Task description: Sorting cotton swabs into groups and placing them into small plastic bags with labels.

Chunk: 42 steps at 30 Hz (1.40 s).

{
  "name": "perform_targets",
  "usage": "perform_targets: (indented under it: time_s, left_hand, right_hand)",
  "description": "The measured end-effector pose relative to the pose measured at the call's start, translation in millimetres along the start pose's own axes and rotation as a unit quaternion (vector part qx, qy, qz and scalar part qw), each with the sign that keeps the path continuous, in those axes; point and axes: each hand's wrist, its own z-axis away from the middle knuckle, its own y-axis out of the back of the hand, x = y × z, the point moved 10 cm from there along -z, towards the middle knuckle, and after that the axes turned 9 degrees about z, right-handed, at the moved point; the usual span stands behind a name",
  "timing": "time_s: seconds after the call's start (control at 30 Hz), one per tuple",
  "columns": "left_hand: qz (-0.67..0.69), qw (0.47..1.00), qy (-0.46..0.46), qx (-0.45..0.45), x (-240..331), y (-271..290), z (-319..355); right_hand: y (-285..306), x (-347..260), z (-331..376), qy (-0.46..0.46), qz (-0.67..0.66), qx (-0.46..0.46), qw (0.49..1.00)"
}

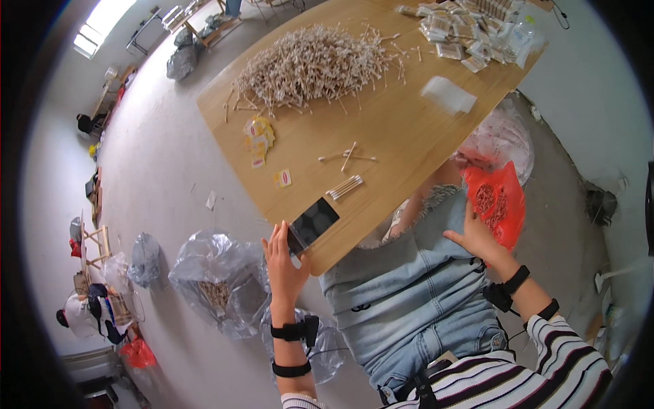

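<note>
My left hand (285, 262) is at the table's near left corner, fingers stretched up and thumb apart. It touches or nearly touches the end of a dark phone-like slab (315, 221) lying there. My right hand (482, 238) is below the table's right edge, beside my lap, with thumb and index finger spread. It lies against the left side of a red plastic bag (512, 218) holding many small pieces; its other fingers are partly hidden. On the table, a neat row of cotton swabs (345, 187) lies beyond the slab, with several loose swabs (349, 157) farther away.
A big heap of cotton swabs (313, 65) covers the table's (402, 136) far part. Yellow-and-white cards (259, 140) lie at left. Clear packets (453, 34), a clear bottle (523, 33) and white sheets (449, 95) are at right. Plastic bags (221, 279) stand on the floor.
</note>
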Motion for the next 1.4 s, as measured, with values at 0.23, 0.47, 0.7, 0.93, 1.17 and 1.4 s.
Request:
perform_targets:
  time_s: [0.23,0.47,0.7,0.93,1.17,1.4]
  left_hand:
    - [0.044,0.999,0.021,0.001,-4,7,-11]
    - [0.047,0.998,0.028,-0.008,-9,8,-13]
    - [-0.002,0.999,-0.012,0.042,24,-2,-21]
    - [0.005,0.995,-0.078,0.063,89,-53,-74]
    - [0.029,0.996,-0.078,0.016,104,-89,-105]
    - [-0.002,0.989,-0.106,0.105,106,-78,-138]
  right_hand:
    - [6,5,1,0.045,0.007,0.069,0.997]
    - [8,3,-4,0.058,0.002,0.061,0.996]
    - [10,3,-4,0.008,-0.030,0.011,0.999]
    - [13,-4,-3,0.003,-0.023,0.004,1.000]
    - [16,-1,-1,0.012,-0.039,0.027,0.999]
    - [11,1,-3,-0.004,-0.039,-0.001,0.999]
